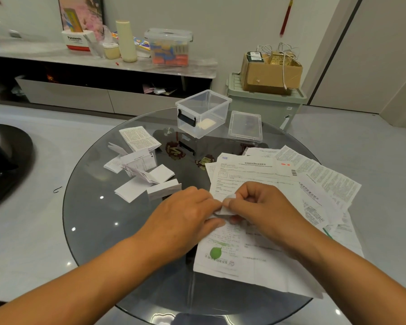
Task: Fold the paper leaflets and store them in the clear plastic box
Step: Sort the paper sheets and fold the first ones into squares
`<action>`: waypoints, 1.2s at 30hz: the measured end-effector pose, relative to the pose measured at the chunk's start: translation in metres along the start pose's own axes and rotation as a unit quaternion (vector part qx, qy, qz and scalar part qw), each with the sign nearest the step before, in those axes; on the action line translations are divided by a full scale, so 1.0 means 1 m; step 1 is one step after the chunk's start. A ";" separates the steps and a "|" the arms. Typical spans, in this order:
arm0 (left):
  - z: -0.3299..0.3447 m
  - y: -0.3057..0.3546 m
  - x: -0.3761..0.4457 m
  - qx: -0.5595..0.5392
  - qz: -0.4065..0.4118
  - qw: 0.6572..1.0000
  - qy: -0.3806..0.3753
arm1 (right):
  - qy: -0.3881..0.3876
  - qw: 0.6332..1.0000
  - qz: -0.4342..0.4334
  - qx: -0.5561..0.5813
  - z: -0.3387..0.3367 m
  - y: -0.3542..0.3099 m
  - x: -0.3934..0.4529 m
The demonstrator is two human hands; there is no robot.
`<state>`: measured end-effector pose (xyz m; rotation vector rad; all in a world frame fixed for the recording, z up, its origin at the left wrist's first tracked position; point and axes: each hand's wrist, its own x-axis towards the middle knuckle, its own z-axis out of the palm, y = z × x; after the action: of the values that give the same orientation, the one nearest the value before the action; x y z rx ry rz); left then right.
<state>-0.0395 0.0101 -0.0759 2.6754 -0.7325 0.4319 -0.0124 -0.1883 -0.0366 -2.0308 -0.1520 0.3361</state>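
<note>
1. I saw the round table top (99, 221) was smoked glass, glossy, throwing back ceiling lights.
2. The storage box (203, 113) and its lid (245, 126) were clear, smooth plastic.
3. The leaflets (267, 179) were thin matt paper, creased.
4. The carton (271, 75) beyond was plain brown cardboard.

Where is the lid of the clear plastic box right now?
In the head view the lid lies flat on the glass table at its far side, just right of the open clear box and beyond the spread-out leaflets.
</note>
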 end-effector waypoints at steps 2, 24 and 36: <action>-0.001 0.000 -0.001 -0.024 -0.018 0.999 0.019 | 0.005 0.999 0.003 0.032 0.001 -0.004 -0.003; -0.028 0.011 -0.002 -0.483 -0.339 0.807 0.004 | -0.012 0.995 -0.066 -0.071 0.014 -0.008 -0.005; -0.048 -0.050 -0.035 -0.073 -0.358 0.931 -0.012 | -0.156 0.952 -0.043 -0.261 -0.026 -0.004 -0.015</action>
<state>-0.0512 0.0846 -0.0578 2.5706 0.2260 0.1395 -0.0188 -0.2121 -0.0193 -2.4672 -0.5767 0.6111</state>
